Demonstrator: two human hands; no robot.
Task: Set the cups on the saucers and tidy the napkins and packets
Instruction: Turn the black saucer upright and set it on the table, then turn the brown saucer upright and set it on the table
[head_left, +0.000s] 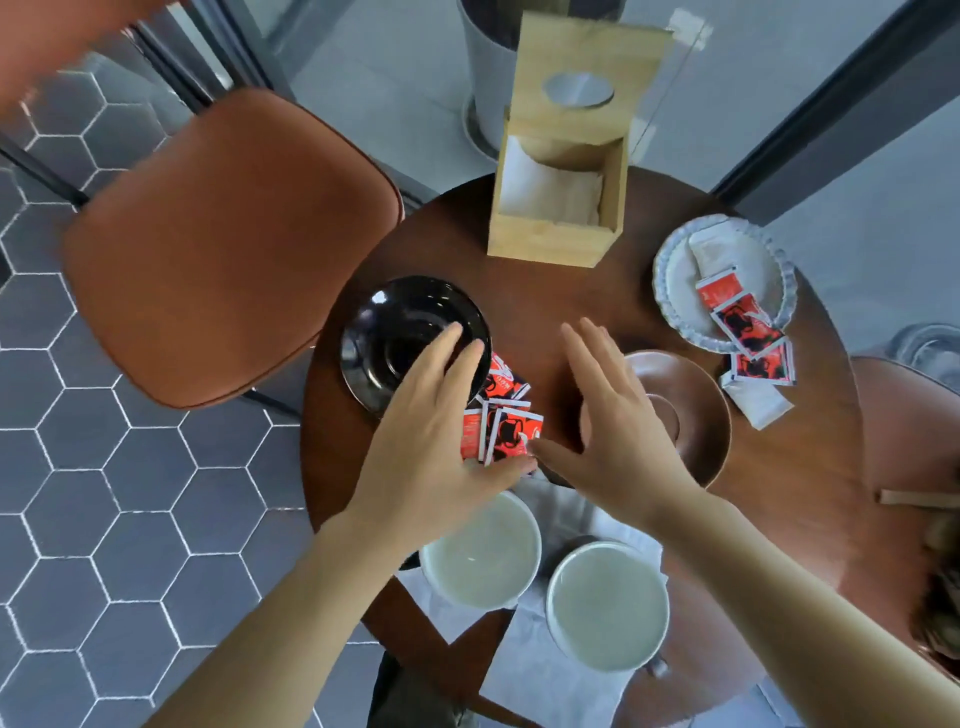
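Note:
Two white cups (480, 553) (608, 605) stand on white napkins (540, 670) at the near edge of the round table. A black saucer (384, 332) lies left of centre, a brown saucer (696, 410) right of centre. Red packets (501, 431) lie fanned between them. My left hand (431, 415) covers their left side, fingers spread, thumb pinching their near edge. My right hand (613, 415) hovers flat with fingers apart, its thumb touching the packets. More red packets (743, 327) spill off a white scalloped plate (675, 280).
A wooden napkin box (561, 228) with white napkins stands at the table's (810, 467) far side. A brown padded chair (228, 244) is at the left, another chair (914, 431) at the right. A grey planter (491, 78) stands beyond the table.

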